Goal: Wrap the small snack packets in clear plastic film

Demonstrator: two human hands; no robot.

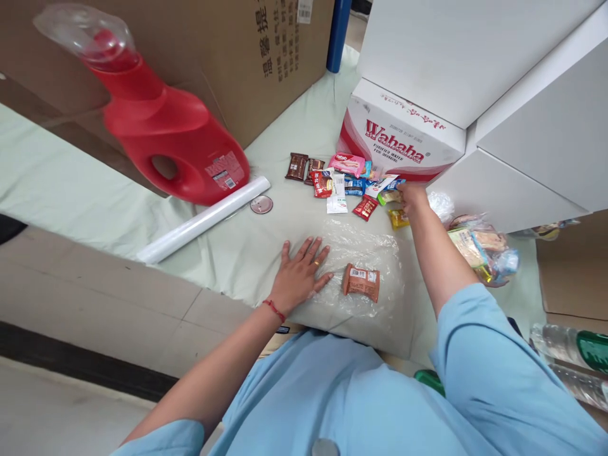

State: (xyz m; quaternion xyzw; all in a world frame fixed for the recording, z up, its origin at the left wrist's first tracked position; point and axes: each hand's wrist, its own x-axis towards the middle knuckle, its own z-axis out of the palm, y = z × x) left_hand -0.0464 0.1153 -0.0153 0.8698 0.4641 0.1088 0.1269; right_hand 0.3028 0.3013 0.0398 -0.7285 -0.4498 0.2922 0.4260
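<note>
My left hand (pixel 301 273) lies flat with its fingers spread, at the left edge of a clear plastic bag (pixel 386 316). A brown-wrapped snack (pixel 361 283) rests on that bag, to the right of my fingers. Farther away, my right hand (pixel 414 197) is at the right end of a pile of small wrapped snacks. Its fingers look closed at a blue snack packet (pixel 395 183), though they are partly hidden. Near it lie a green packet (pixel 389 197), a yellow packet (pixel 399 219), a red packet (pixel 365 208) and a pink packet (pixel 348 163).
A red detergent bottle (pixel 175 136) and a white roll (pixel 206 220) are on the left, beside a round disc (pixel 261 204). A Wahaha water carton (pixel 403 136) stands behind the snacks. A bag of snacks (pixel 484 247) lies right of my forearm. A cardboard box (pixel 228 69) stands behind.
</note>
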